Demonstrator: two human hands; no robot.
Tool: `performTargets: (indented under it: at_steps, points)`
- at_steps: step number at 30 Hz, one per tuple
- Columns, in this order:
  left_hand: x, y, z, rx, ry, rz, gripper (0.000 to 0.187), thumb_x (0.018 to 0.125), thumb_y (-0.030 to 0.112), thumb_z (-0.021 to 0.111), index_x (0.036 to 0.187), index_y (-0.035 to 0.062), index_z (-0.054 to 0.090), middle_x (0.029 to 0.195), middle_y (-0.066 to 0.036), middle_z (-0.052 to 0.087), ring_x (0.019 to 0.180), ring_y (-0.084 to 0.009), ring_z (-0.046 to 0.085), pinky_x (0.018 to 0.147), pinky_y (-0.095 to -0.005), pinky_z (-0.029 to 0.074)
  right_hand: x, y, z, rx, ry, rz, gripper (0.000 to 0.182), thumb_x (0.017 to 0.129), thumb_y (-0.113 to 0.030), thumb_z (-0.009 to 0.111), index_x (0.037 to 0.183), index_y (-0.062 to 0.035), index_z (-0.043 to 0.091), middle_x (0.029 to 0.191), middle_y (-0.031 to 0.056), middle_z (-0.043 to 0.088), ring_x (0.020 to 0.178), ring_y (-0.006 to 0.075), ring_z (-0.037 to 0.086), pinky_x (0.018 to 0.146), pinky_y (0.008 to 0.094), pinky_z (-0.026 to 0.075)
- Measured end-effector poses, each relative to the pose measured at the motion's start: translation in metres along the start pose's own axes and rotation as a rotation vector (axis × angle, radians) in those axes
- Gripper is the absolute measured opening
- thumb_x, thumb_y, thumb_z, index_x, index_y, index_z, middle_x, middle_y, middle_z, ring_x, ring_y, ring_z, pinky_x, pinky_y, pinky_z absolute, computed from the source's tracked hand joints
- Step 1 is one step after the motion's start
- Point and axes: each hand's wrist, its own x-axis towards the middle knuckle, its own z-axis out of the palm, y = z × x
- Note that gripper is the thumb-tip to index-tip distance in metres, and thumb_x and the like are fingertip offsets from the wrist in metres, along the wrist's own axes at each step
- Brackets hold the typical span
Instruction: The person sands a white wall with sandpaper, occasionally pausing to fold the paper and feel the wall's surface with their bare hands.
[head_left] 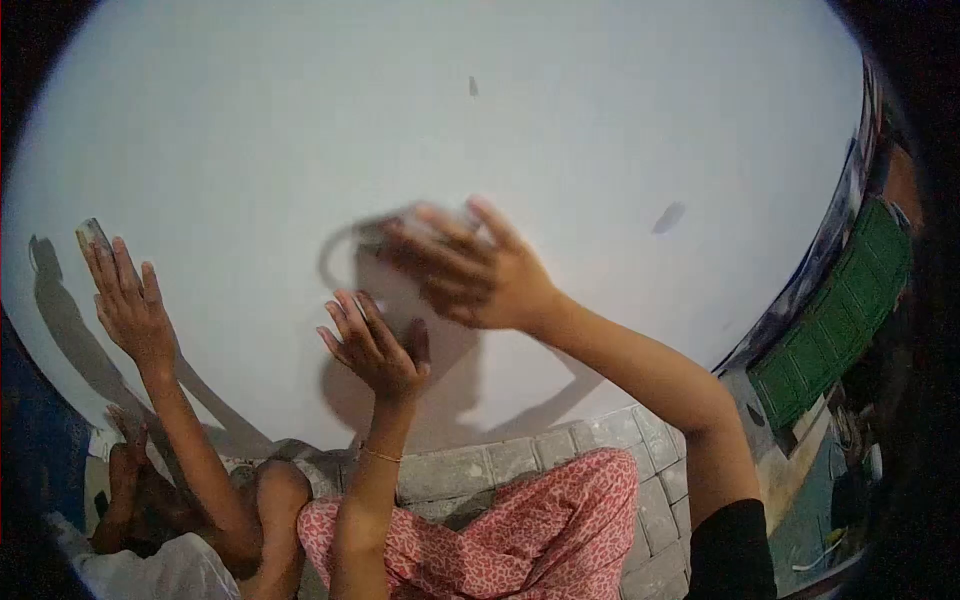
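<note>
My left hand (378, 348) is raised against the white wall (600, 120), fingers spread and nothing in them. A thin bracelet (381, 456) circles its wrist. Just above and to the right, my right hand (485, 275) reaches across the wall, its fingers pointing left and smeared by motion. A pale, blurred patch shows between its thumb and fingers; I cannot tell whether it is something held. Dark shadows of both arms fall on the wall around the hands.
At the left, another person's hand (135, 315) presses a small flat piece (92, 232) to the wall. Grey marks (668, 217) dot the white surface. Paving bricks (455, 470) line its foot, under my patterned trousers (560, 520). A green ridged panel (830, 320) stands at the right.
</note>
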Motion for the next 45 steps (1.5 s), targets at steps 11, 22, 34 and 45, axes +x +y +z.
performTargets:
  at_steps: [11,22,34,45]
  points:
    - [0.010,0.011,-0.018,0.039,-0.205,0.051,0.081,0.091,0.047,0.045,0.144,-0.0022,0.009,0.148,-0.027,0.007,0.137,-0.0466,0.005,0.103,-0.0654,0.000,-0.062,0.116,-0.053,-0.269,0.520,0.838,0.055,0.091,-0.025,0.044,0.141,-0.0082,0.032,0.148,0.0125,0.027,0.138,0.0282,0.022,0.110,0.0515,0.010]
    - [0.017,0.018,-0.031,-0.060,-0.381,0.048,0.123,0.067,0.052,0.074,0.144,0.0022,-0.008,0.146,-0.032,-0.012,0.135,-0.0497,-0.012,0.100,-0.0674,-0.008,-0.062,-0.009,0.012,-0.019,-0.005,0.069,0.052,0.080,-0.034,0.058,0.131,-0.0300,0.049,0.139,-0.0029,0.044,0.131,0.0172,0.036,0.112,0.0462,0.013]
    - [0.015,0.011,-0.030,-0.090,-0.389,0.051,0.125,0.059,0.064,0.072,0.146,0.0084,0.002,0.147,-0.030,-0.009,0.134,-0.0504,-0.012,0.098,-0.0700,-0.009,-0.065,-0.020,0.012,-0.048,0.160,0.369,0.035,0.082,-0.029,0.057,0.116,-0.0201,0.061,0.135,0.0058,0.049,0.130,0.0251,0.039,0.112,0.0494,0.009]
    - [0.015,0.023,-0.037,-0.039,-0.441,0.147,0.082,0.074,0.060,0.061,0.143,0.0430,0.020,0.150,-0.024,-0.009,0.134,-0.0518,-0.011,0.095,-0.0732,-0.008,-0.046,-0.045,-0.013,0.337,0.098,0.428,0.037,0.077,-0.027,0.064,0.112,-0.0156,0.061,0.136,0.0062,0.048,0.132,0.0233,0.037,0.108,0.0534,0.003]
